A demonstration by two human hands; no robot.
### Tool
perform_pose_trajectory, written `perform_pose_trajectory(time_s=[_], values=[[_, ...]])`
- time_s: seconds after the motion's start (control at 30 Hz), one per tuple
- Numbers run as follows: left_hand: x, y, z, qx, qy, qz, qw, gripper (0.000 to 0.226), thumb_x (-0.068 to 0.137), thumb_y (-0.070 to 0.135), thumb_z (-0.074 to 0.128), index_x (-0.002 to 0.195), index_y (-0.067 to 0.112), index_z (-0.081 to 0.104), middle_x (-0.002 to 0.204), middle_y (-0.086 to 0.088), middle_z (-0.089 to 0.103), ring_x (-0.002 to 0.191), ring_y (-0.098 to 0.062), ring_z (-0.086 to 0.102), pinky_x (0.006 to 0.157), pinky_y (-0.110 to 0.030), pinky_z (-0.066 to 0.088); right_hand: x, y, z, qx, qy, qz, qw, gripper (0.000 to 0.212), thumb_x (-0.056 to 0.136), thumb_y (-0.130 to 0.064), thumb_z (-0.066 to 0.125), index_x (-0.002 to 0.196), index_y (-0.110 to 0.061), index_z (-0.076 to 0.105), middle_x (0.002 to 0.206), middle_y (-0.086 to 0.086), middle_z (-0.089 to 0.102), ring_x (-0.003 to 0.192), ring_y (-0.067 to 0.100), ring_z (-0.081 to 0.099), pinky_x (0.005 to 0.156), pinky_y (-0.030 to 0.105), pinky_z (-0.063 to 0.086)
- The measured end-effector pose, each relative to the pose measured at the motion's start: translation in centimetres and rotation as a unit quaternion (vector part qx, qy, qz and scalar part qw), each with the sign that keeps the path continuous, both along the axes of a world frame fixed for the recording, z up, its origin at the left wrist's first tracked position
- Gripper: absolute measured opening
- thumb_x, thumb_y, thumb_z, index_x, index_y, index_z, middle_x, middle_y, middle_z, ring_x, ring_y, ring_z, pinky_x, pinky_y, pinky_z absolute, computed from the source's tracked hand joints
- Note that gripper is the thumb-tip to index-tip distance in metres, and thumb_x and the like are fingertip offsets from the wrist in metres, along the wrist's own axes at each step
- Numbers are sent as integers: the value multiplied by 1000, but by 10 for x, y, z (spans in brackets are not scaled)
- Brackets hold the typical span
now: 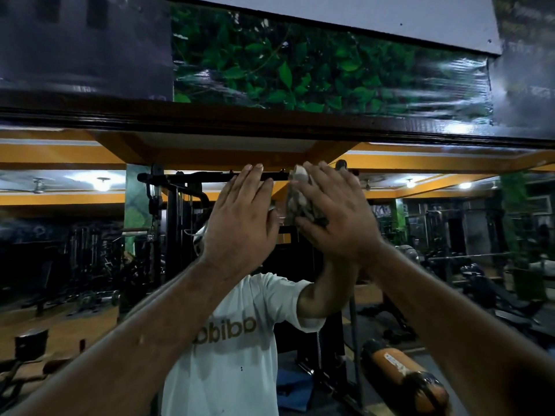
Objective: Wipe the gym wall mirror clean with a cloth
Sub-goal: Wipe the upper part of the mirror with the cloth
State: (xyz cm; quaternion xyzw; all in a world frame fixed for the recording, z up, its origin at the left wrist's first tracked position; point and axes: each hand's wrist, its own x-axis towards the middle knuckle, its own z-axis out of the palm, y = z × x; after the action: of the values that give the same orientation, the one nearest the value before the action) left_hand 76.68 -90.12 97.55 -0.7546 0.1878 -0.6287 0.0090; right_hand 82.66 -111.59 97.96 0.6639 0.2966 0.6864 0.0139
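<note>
The wall mirror (90, 250) fills the lower two thirds of the view, with a dark wooden frame (210, 121) along its top. Both my arms reach up to the glass near its upper middle. My left hand (240, 223) lies flat on the mirror with straight fingers and holds nothing. My right hand (336, 217) presses a crumpled grey-white cloth (297, 196) against the glass, its fingers spread over the cloth. The two hands are side by side, almost touching. The mirror shows a person in a white shirt behind my hands.
Above the frame runs a glossy panel with green leaves (300, 73) and a dark wall section (84, 46). The mirror reflects gym machines, benches, orange ceiling beams, ceiling lights and an orange punching bag (399, 373) lying on the floor.
</note>
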Motion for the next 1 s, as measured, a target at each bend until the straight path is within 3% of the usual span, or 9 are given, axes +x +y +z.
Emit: perform_pose_trajectory(time_s=[0.17, 0.2, 0.33, 0.4, 0.5, 0.67, 0.77, 0.87, 1.0], values=[[-9, 10, 13, -21, -15, -3, 1000, 54, 98, 29, 51, 144, 1, 49, 156, -21, 39, 149, -32, 32, 122, -48, 26, 1, 11, 28, 276, 39, 23, 960, 68, 102, -59, 43, 159, -22, 41, 168, 8, 35, 157, 29, 27, 128, 56, 16], [-10, 11, 16, -24, -12, -3, 1000, 54, 98, 28, 52, 144, 0, 48, 156, -22, 39, 149, -32, 31, 122, -47, 24, -2, 26, 28, 268, 40, 23, 962, 68, 102, -59, 44, 159, -23, 39, 168, 8, 34, 157, 29, 25, 129, 54, 14], [-12, 20, 20, -31, -14, -4, 999, 53, 100, 27, 50, 145, 1, 47, 158, -21, 37, 150, -31, 29, 124, -45, 21, -5, 47, 17, 35, 1, 13, 999, 67, 101, -58, 49, 157, -22, 45, 167, 9, 37, 156, 29, 29, 127, 55, 18], [-13, 28, 18, -37, -23, -1, 999, 52, 100, 26, 50, 145, 1, 47, 158, -20, 37, 150, -31, 29, 124, -45, 22, -4, 40, 27, 73, -2, 10, 997, 68, 100, -58, 46, 157, -20, 45, 166, 9, 38, 156, 30, 30, 126, 56, 20], [-14, 43, 16, -47, -23, 9, 999, 53, 100, 27, 49, 146, 2, 47, 158, -20, 37, 150, -31, 28, 124, -47, 23, -10, 58, 38, 238, 25, 22, 971, 67, 101, -57, 44, 159, -23, 41, 169, 6, 34, 158, 29, 25, 127, 56, 18], [-12, 61, 8, -17, -11, 23, 1000, 57, 101, 29, 44, 151, 2, 40, 162, -19, 30, 152, -30, 24, 125, -42, 16, -19, 80, 27, 57, 16, 33, 998, 65, 101, -56, 46, 157, -22, 46, 168, 5, 35, 158, 26, 26, 128, 53, 15], [-14, 69, 2, -13, -19, 4, 1000, 58, 101, 32, 40, 149, 1, 42, 160, -19, 34, 151, -30, 28, 124, -45, 22, -14, 66, 36, 129, 14, 27, 991, 67, 100, -55, 46, 157, -20, 45, 167, 7, 37, 157, 29, 29, 126, 57, 20], [-15, 74, -8, 6, -36, -14, 999, 56, 102, 34, 39, 146, 0, 47, 156, -20, 41, 149, -30, 33, 123, -45, 25, -17, 88, 29, 243, 44, 33, 969, 68, 102, -55, 42, 161, -22, 37, 170, 6, 31, 159, 28, 21, 129, 54, 12], [-11, 76, -16, 17, -29, 0, 999, 58, 101, 35, 39, 148, 0, 44, 158, -20, 37, 150, -30, 30, 124, -42, 19, -19, 88, 4, 82, 15, 21, 996, 66, 101, -51, 49, 158, -19, 43, 169, 5, 33, 159, 26, 23, 128, 53, 14]])
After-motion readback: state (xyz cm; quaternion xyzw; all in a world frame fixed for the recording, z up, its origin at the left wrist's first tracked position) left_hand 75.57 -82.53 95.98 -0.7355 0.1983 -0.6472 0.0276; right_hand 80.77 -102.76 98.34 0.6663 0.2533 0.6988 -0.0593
